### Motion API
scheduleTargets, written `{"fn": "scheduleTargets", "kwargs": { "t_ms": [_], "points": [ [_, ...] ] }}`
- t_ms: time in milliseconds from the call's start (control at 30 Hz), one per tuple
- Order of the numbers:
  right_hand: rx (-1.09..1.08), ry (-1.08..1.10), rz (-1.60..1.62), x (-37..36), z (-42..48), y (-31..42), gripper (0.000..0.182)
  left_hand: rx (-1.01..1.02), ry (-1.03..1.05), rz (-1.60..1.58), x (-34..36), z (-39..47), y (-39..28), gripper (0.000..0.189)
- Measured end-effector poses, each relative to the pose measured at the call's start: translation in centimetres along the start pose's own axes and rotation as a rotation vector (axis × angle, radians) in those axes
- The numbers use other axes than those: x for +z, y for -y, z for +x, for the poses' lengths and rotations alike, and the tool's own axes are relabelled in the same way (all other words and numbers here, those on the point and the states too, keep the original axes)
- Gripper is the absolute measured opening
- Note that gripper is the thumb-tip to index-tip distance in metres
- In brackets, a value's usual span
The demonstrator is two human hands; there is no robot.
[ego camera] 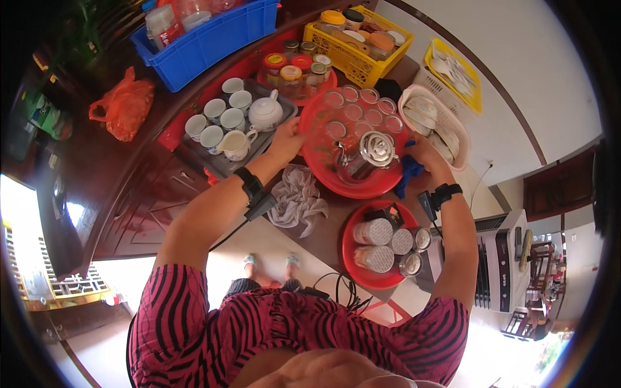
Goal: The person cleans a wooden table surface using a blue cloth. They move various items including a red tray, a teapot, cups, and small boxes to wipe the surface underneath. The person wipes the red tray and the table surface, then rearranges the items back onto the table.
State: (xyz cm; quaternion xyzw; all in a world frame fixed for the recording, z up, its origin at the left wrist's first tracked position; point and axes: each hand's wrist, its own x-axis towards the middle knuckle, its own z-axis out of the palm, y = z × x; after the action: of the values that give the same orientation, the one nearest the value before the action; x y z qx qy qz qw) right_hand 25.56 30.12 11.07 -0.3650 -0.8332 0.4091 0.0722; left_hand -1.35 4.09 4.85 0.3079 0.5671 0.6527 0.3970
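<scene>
A round red plastic tray (318, 165) lies before me, carrying several upturned drinking glasses (353, 111) and a shiny metal-lidded teapot (377, 148). My left hand (287, 139) grips its left rim. On the opposite rim is my right hand (428, 154), with a blue cloth (410, 173) bunched against its fingers; the hand partly hides the cloth. A crumpled pale cloth (297, 199) lies below the tray on the left. Left of my left hand, a grey tray (220, 164) holds several white cups (233, 119), a white teapot (266, 112) and a small pitcher (236, 145).
Nearer me is a second red tray (350, 264) with cans and wrapped cylinders. Lidded jars (291, 77), a yellow crate (359, 68) and a blue crate (208, 46) stand behind. To the right are a pink basket (463, 140) and an air cooler (499, 262). An orange plastic bag (127, 109) lies left.
</scene>
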Motion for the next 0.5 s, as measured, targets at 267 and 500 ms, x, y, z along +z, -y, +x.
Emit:
{"fn": "scheduleTargets", "kwargs": {
  "t_ms": [267,500],
  "points": [
    [0.136,0.046,-0.174,-1.4,-3.2,9.6,0.042,0.023,-0.096,-0.097,-1.3,-5.2,-5.4,0.04],
    [-0.111,0.078,-0.205,-0.7,-4.6,12.8,0.044,0.036,-0.166,-0.076,-4.8,-11.5,-10.9,0.039]
  ]
}}
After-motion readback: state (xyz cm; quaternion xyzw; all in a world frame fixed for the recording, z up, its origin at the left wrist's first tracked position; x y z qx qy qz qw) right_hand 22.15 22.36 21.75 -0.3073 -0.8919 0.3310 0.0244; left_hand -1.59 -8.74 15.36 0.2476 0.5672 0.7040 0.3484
